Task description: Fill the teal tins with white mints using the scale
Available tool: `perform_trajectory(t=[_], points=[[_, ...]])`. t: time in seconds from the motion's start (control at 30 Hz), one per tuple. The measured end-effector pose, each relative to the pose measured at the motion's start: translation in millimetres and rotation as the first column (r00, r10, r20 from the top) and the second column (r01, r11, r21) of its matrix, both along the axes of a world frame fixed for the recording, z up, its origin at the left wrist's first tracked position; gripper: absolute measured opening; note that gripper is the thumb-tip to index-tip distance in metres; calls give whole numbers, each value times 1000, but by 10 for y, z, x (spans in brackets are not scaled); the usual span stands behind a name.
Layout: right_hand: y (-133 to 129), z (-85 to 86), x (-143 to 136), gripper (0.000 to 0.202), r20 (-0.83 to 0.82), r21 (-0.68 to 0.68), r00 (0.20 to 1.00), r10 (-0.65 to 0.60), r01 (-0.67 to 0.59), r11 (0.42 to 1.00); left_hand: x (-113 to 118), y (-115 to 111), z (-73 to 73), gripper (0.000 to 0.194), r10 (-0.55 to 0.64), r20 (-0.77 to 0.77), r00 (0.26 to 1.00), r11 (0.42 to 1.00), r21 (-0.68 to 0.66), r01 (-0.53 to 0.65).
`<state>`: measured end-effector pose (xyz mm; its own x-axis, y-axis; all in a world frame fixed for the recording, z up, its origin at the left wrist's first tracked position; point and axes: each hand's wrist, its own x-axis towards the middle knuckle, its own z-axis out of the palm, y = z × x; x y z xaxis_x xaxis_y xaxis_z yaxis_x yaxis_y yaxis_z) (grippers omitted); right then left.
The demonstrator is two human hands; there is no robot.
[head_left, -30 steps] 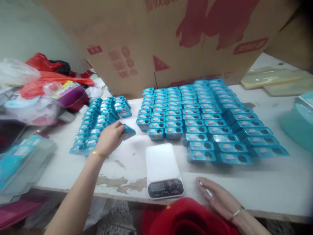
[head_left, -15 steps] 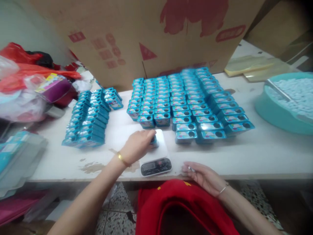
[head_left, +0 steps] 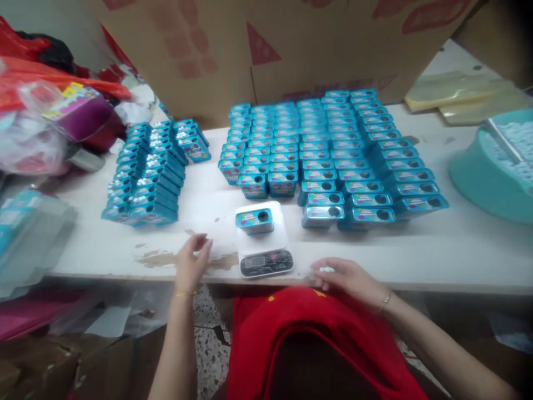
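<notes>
A small blue tin with a round dark hole in its top rests on the white plate of a digital kitchen scale. Left of the scale, my left hand hovers above the table edge, thumb and fingers apart, holding nothing. To the scale's right, my right hand has its fingers curled around a few small white pellets. Rows of similar blue tins with dark holes stand beyond the scale. At the left, another group of blue tins has white pellets showing at several openings.
A large cardboard box stands behind the tins. A turquoise basin of white pellets with a metal scoop is at the right. Clear plastic packaging and bags lie at the left. Yellowish plastic sheets lie back right.
My left hand has let go of the blue tin on the scale and drawn back to the left. My right hand stays near the scale with the pellets. The view has tilted down.
</notes>
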<state>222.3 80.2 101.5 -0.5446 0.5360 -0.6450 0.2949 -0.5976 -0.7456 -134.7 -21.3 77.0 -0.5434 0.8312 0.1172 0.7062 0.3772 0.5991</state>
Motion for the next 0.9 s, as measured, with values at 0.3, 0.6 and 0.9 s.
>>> perform_trajectory(t=[0.3, 0.6, 0.9], points=[[514, 591, -590, 18, -27, 406, 982, 188, -161, 900, 75, -130, -504, 28, 37, -81, 996, 997, 71, -31], [788, 825, -1345, 15, 350, 863, 895, 276, -423, 275, 64, -137, -568, 26, 26, -126, 992, 993, 114, -12], [736, 871, -1393, 17, 418, 865, 847, 330, -481, 140, 11, -235, -547, 25, 41, -142, 989, 993, 118, -25]])
